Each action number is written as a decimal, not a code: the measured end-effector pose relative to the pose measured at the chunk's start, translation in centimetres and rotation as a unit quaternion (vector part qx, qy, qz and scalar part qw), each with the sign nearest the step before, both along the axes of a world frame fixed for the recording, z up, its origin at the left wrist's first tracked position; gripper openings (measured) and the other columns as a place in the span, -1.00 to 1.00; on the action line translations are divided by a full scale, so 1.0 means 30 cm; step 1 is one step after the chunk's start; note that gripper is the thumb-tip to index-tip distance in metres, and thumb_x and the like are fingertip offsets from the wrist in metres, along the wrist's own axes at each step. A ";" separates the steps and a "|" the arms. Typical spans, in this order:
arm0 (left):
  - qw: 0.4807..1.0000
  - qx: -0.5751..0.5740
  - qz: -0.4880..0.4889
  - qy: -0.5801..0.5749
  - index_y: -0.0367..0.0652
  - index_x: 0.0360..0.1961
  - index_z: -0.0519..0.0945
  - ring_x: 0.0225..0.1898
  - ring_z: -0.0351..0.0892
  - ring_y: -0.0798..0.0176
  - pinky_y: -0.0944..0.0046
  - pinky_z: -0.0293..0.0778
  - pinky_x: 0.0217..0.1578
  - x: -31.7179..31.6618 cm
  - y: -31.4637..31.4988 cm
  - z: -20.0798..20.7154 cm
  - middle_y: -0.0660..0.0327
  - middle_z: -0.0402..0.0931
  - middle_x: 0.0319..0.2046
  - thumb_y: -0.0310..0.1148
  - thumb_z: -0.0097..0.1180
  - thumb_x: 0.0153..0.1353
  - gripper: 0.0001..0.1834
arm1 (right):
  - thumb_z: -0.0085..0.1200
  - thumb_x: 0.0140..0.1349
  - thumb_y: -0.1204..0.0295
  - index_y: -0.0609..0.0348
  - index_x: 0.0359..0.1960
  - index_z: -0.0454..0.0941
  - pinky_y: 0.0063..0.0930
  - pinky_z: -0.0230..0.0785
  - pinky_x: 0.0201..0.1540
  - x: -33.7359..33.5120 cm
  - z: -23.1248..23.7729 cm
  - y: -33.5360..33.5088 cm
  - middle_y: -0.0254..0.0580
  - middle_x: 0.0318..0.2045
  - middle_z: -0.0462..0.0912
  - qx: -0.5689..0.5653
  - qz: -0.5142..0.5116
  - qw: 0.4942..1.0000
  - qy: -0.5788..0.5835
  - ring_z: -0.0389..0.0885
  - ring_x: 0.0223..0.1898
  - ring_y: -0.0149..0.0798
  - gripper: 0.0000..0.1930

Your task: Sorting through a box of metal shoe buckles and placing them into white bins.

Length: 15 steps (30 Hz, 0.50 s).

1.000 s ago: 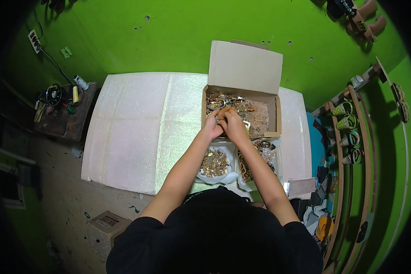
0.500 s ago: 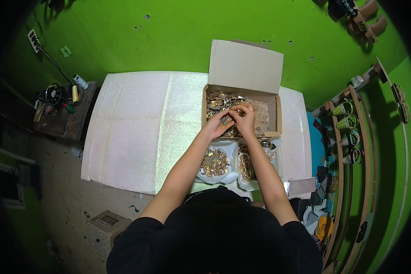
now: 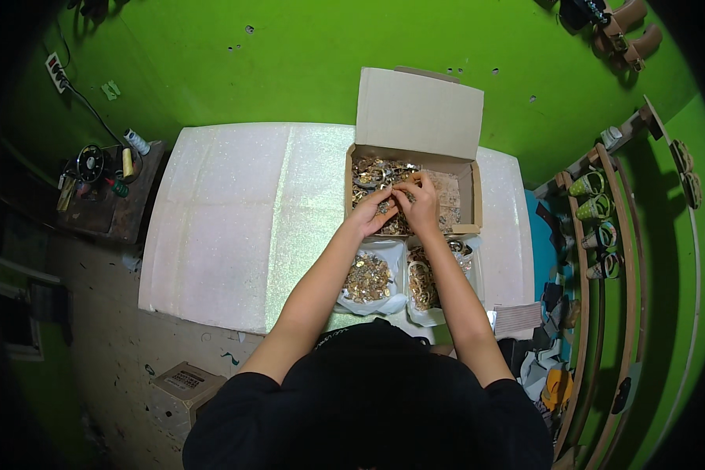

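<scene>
Over an open cardboard box (image 3: 478, 196) my two hands meet, fingertips close together. My left hand (image 3: 370, 213) is turned partly palm up, its fingers curled toward the right one. My right hand (image 3: 421, 205) pinches at the same spot; whatever lies between the fingertips is too small to make out. Beneath them, small gold and silver metal pieces (image 3: 380, 171) fill the left part of the box, while its right part shows bare brown bottom. Closer to me sit two containers lined with white plastic: one with loose shiny bits (image 3: 367, 278), the other with gold buckle-like pieces (image 3: 423, 283).
A shimmering white sheet (image 3: 219, 219) covers the table against a green wall. The box's raised lid (image 3: 421, 106) stands behind. Left is a small dark table (image 3: 117, 211) with thread spools; right, a wooden rack (image 3: 627, 227) holds green shoes. A closed carton (image 3: 184, 388) is on the floor.
Both hands stay over the box, with only slight shifts of the fingers. The whole view has moved very slightly.
</scene>
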<state>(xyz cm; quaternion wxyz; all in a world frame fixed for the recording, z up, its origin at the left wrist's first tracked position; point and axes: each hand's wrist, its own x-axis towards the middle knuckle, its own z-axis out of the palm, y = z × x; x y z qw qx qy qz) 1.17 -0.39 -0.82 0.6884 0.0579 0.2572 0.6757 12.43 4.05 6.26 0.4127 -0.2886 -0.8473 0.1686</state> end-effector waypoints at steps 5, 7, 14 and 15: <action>1.000 0.002 -0.004 -0.003 -0.24 -0.30 0.40 -0.39 0.37 0.40 0.39 0.47 -0.28 0.000 -0.001 -0.005 0.25 0.36 -0.43 -0.37 -0.09 0.13 -0.83 | 0.15 -0.24 0.51 0.17 -0.55 0.53 -0.37 0.28 -0.37 0.008 0.004 -0.008 -0.15 -0.46 0.39 0.033 0.007 0.999 0.002 0.42 -0.41 -0.14 -0.87; 1.000 0.000 -0.005 -0.006 -0.24 -0.31 0.40 -0.40 0.37 0.41 0.40 0.47 -0.29 0.002 -0.002 -0.002 0.25 0.36 -0.44 -0.38 -0.09 0.12 -0.83 | 0.15 -0.24 0.50 0.17 -0.54 0.53 -0.36 0.28 -0.38 0.011 -0.005 -0.009 -0.15 -0.46 0.39 0.057 0.007 0.998 0.002 0.42 -0.42 -0.14 -0.86; 0.999 -0.030 0.008 -0.018 -0.26 -0.28 0.38 -0.33 0.39 0.37 0.39 0.46 -0.22 0.012 -0.005 0.016 0.19 0.37 -0.36 -0.41 -0.08 0.12 -0.83 | 0.14 -0.25 0.48 0.09 -0.55 0.51 -0.39 0.27 -0.40 0.015 -0.052 -0.003 -0.25 -0.45 0.42 0.145 -0.007 0.989 -0.005 0.42 -0.42 -0.20 -0.86; 0.999 -0.037 0.015 -0.017 -0.26 -0.27 0.38 -0.31 0.39 0.36 0.40 0.45 -0.19 0.013 -0.005 0.017 0.18 0.37 -0.34 -0.41 -0.08 0.12 -0.82 | 0.13 -0.24 0.48 0.08 -0.54 0.51 -0.40 0.26 -0.42 0.015 -0.052 -0.004 -0.27 -0.46 0.43 0.166 -0.006 0.986 -0.006 0.42 -0.43 -0.22 -0.86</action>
